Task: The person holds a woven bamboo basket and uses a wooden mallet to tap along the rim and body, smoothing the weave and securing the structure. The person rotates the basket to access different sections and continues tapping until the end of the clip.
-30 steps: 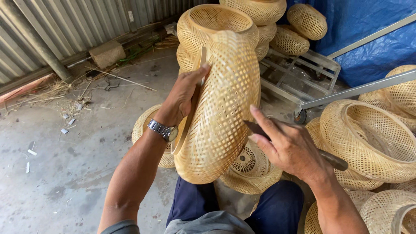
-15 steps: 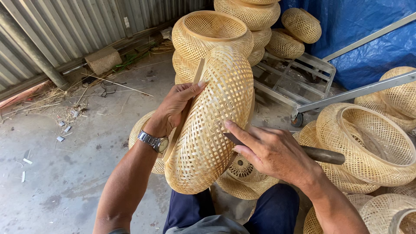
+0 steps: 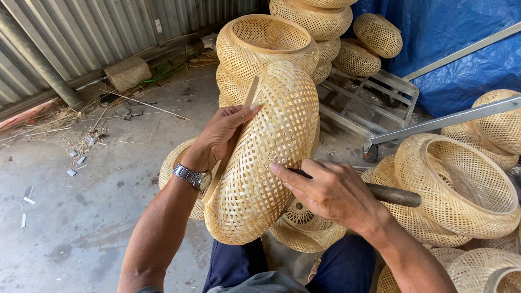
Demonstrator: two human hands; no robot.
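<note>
— Since a second ago, what has shifted?

— Both hands have brought the woven bamboo basket (image 3: 266, 157) lower and turned it; the right hand (image 3: 331, 192) has slid in across its lower side.

— How does the left hand (image 3: 220, 138) sit?

— Curled round the basket's left flank, with the thumb pressing a thin bamboo strip (image 3: 230, 144) flat against the weave. A metal wristwatch (image 3: 192, 176) is on that wrist.

— And the right?

— Closed round a dark-handled tool (image 3: 388, 193), with the forefinger stretched along the weave. The tool's tip is hidden behind the basket.

— Where is the basket?

— Held above the person's knees, over a flat woven piece (image 3: 306, 225) on the concrete floor (image 3: 81, 217). More baskets (image 3: 266, 40) are stacked behind it, others (image 3: 456, 187) to the right, by a metal trolley (image 3: 374, 95).
</note>
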